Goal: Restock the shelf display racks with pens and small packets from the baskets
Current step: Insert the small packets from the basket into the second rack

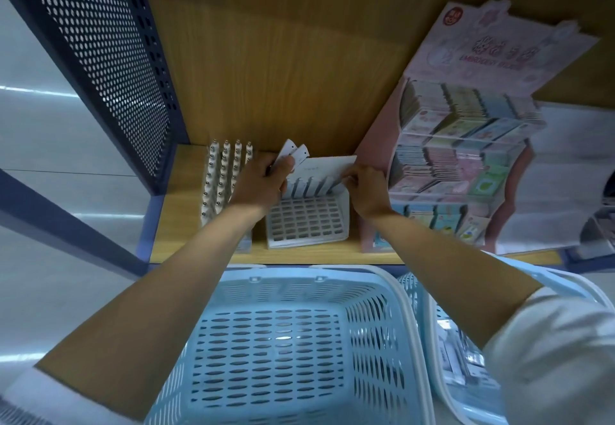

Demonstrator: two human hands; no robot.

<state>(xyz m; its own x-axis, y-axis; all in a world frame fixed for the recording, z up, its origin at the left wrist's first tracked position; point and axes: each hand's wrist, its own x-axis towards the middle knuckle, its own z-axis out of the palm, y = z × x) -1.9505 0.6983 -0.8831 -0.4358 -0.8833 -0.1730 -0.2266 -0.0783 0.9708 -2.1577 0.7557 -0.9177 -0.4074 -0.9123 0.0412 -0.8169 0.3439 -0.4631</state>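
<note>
White pens (293, 155) fan loosely from your left hand (263, 183), which grips them above the grid pen rack (306, 225) on the shelf (316, 255). Your right hand (366, 191) seems to pinch another pen (332, 182) at the end of the rack's back row. A slack grip could spill the bunch onto the full rack (218, 181) just beside it, and a hard push may slide the light grid rack backwards.

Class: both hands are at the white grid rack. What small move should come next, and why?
Probably seat the end pen, which the right hand seems to pinch, fully into the back row of the white rack. That row holds only a few pens, the holes in front are empty, and the left hand grips more packaged pens awaiting slots.
</note>
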